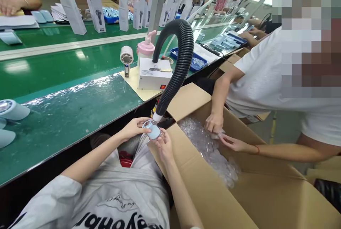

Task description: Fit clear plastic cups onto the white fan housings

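Note:
Between my two hands is a light blue round fan housing (153,132), tilted, right below the nozzle tip (157,117) of a black corrugated hose (183,51). My left hand (135,128) pinches its left rim with thumb and fingers. From the lower right, my right hand (165,145) grips the other side, its fingers curled around a clear-looking edge. Whether the nozzle touches the housing I cannot tell. The hose arches up out of a white box-shaped machine (153,74) with a lit red switch (163,87).
A handheld fan (126,60) and a pink-lidded cup (146,48) stand by the machine. At right, a co-worker's hands (215,124) handle clear plastic pieces (210,151) in a large cardboard box (202,175). White fan parts (14,110) lie on the green bench (66,115).

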The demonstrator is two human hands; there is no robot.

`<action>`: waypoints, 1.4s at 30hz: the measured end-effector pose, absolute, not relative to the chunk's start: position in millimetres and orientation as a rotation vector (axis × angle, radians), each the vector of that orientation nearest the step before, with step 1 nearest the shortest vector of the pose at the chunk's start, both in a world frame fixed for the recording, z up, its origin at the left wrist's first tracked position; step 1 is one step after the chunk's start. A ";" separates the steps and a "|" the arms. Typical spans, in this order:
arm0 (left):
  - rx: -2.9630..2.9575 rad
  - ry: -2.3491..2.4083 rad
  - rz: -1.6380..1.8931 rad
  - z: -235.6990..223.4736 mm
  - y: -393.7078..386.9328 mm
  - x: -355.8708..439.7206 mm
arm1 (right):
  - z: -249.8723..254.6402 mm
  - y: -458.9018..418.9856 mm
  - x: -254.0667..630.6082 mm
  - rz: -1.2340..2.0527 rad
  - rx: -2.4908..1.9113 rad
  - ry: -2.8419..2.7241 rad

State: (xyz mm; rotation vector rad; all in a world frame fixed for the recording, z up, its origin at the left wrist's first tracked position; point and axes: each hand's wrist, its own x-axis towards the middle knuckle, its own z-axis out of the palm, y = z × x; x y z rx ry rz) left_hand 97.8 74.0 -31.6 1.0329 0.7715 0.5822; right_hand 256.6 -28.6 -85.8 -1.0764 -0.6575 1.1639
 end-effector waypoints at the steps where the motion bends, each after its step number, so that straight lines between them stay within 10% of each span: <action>1: 1.039 0.778 0.581 -30.6 72.7 94.5 | -85.2 -28.3 256.4 1.164 -1.068 -0.676; 18: 1.721 0.470 0.709 14.0 4.2 11.0 | 3.2 -71.9 261.6 0.849 -0.968 -1.703; 42: 1.912 0.417 0.737 24.0 -8.2 -1.2 | 16.2 -70.4 237.3 1.703 -1.040 -1.007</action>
